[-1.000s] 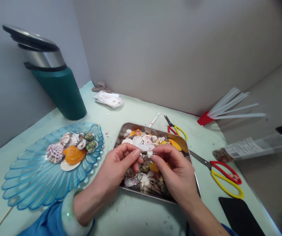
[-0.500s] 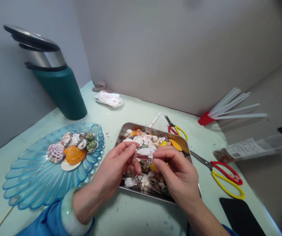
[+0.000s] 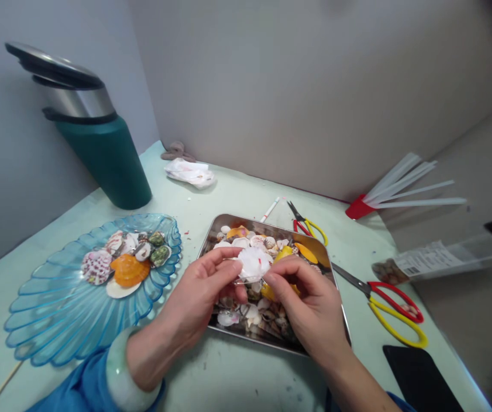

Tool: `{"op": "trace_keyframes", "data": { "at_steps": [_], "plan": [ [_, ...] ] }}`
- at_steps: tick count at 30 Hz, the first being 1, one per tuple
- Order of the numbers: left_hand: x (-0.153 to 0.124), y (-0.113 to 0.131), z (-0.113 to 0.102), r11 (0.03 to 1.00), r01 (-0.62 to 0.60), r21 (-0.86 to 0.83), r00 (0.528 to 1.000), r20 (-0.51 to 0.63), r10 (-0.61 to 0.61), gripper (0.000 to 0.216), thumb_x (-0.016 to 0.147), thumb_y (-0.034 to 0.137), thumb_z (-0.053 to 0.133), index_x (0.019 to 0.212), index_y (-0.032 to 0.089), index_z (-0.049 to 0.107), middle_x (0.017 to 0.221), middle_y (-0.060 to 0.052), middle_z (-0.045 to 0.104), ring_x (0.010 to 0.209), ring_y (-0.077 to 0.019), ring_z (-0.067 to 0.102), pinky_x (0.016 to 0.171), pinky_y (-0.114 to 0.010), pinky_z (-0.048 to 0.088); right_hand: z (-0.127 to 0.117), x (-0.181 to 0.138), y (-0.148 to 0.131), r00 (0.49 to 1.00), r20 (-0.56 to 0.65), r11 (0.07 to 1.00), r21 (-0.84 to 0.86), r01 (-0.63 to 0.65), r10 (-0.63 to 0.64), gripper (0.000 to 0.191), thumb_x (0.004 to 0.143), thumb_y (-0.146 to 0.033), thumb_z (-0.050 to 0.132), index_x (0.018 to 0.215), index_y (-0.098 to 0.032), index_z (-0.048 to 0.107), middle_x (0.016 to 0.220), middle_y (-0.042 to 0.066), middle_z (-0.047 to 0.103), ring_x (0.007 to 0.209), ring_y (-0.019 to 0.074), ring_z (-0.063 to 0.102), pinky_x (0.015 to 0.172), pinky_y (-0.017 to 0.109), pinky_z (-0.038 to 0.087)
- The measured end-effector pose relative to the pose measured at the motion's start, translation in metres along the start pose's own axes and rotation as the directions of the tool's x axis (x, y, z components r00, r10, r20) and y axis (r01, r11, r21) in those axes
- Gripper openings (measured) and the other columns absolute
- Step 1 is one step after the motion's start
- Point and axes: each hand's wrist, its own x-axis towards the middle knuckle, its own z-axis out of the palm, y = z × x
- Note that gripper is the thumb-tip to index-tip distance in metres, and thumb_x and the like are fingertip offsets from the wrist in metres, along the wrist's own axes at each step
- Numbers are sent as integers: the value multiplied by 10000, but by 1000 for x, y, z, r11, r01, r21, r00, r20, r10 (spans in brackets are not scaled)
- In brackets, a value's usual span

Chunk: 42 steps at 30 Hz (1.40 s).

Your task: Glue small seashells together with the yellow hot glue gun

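Note:
A white, ruffled, roughly round piece (image 3: 254, 264) with a small red mark is held above the tray, its broad face turned up to me. A thin, shiny strip shows along its lower edge; I cannot make out its kind. My left hand (image 3: 213, 277) pinches the piece's left side between thumb and fingers. On the right side, the thumb and forefinger of my right hand (image 3: 308, 297) grip its edge. Beneath both hands lies a metal tray (image 3: 334, 269) filled with shells, white, yellow and orange; the hands hide part of it.
To the left, a blue scalloped glass plate (image 3: 56, 309) bears several shells. Behind it stands a green bottle (image 3: 108, 160). Large scissors (image 3: 392, 309), small scissors (image 3: 303, 220), a black flat object (image 3: 420, 375) and a red cup of white sticks (image 3: 359, 207) are at the right.
The white piece has been tipped from nearly edge-on, with its metal strip showing, to face me. Both hands stay at almost the same place over the tray.

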Motion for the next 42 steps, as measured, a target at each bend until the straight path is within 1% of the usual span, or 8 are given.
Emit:
{"op": "trace_keyframes", "data": {
  "at_steps": [4, 10, 16, 24, 28, 32, 36, 42],
  "plan": [
    [0, 1, 1, 1000, -14, -3, 1000, -4, 14, 305, 810, 323, 673, 1058, 163, 599, 605, 8, 635, 543, -105, 567, 565, -214, 450, 2, 0, 0, 1000, -19, 999, -49, -20, 19, 159, 864, -236, 629, 716, -204, 579, 683, -14, 582, 620, 132, 523, 566, 263, 400],
    [1, 0, 1, 999, -47, 27, 998, 39, 46, 245, 771, 338, 715, 907, 151, 636, 715, -5, 629, 598, -106, 567, 592, -237, 497, 1, 0, 0, 1000, -16, 996, -87, -21, 20, 201, 867, -251, 617, 685, -204, 548, 630, -29, 538, 559, 118, 482, 528, 253, 382],
    [2, -3, -1, 997, -36, 65, 997, 73, 31, 224, 782, 273, 706, 942, 150, 609, 647, 12, 621, 569, -92, 562, 583, -208, 464, 1, -1, 0, 1000, -13, 993, -117, -28, 27, 202, 873, -262, 612, 690, -201, 551, 636, -27, 543, 566, 114, 482, 533, 246, 378],
    [0, -2, 4, 984, -93, 155, 994, 68, 84, 352, 700, 206, 767, 1017, 181, 615, 796, 14, 636, 644, -95, 549, 592, -209, 464, 1, -1, 2, 998, -13, 997, -52, -61, 61, 180, 883, -265, 605, 718, -203, 568, 647, -33, 538, 562, 108, 477, 520, 237, 377],
    [-1, -2, 4, 969, -109, 224, 993, 59, 98, 295, 674, 187, 777, 918, 172, 610, 758, 26, 615, 675, -90, 524, 592, -183, 436, 0, 0, 2, 998, -12, 997, -30, -68, 68, 183, 896, -274, 587, 728, -206, 568, 642, -37, 531, 562, 108, 471, 524, 235, 378],
    [1, -4, 1, 990, -68, 127, 998, 25, 65, 311, 680, 229, 776, 852, 188, 521, 694, 49, 592, 595, -82, 510, 549, -192, 432, 2, -1, 1, 993, 80, 996, -22, -89, 91, 149, 872, -304, 625, 772, -207, 572, 688, -32, 542, 571, 112, 473, 521, 239, 376],
    [3, -7, -1, 994, -98, 45, 995, 19, 98, 315, 704, 227, 767, 852, 196, 491, 709, 53, 596, 613, -76, 529, 571, -181, 427, 5, -2, 1, 976, 203, 991, -120, -52, 76, 182, 826, -283, 693, 730, -197, 564, 659, -38, 516, 568, 114, 451, 533, 253, 344],
    [2, -5, -1, 995, -87, 58, 996, 0, 87, 389, 706, 222, 772, 1040, 206, 572, 720, 44, 595, 629, -79, 546, 594, -181, 444, 4, -3, 0, 967, 251, 990, -118, 75, -44, 150, 888, -194, 591, 742, -181, 560, 682, -18, 525, 624, 122, 484, 590, 256, 358]
  ]
}}
